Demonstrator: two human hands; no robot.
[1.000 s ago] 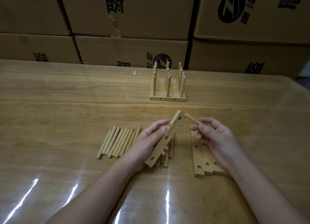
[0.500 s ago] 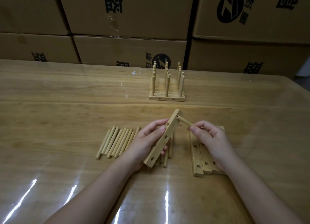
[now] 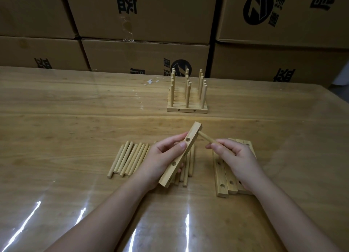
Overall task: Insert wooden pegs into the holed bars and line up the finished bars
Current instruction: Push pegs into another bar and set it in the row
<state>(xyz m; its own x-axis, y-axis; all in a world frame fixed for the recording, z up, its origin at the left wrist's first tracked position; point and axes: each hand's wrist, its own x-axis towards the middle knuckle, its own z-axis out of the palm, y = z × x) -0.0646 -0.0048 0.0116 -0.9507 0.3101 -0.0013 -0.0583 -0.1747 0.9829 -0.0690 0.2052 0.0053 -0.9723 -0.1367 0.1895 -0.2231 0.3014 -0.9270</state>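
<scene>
My left hand [image 3: 162, 159] grips a holed wooden bar [image 3: 192, 133], held tilted above the table with its far end raised. My right hand [image 3: 236, 157] pinches a wooden peg [image 3: 207, 138] whose tip sits at the hole near the bar's upper end. Loose pegs [image 3: 128, 158] lie in a row on the table to the left, partly under my left hand. A few bare holed bars [image 3: 222, 183] lie side by side beneath my right hand. Finished bars with upright pegs [image 3: 187, 102] stand lined up farther back.
Stacked cardboard boxes [image 3: 145, 57] with black print form a wall along the table's far edge. The glossy wooden table [image 3: 66, 129] shows bright reflections near me. The table's right edge [image 3: 338, 100] slants away at the far right.
My right hand has brought the peg leftward to the bar's upper hole, so less of the peg shows. The bar has stayed in my left hand at nearly the same tilt.
</scene>
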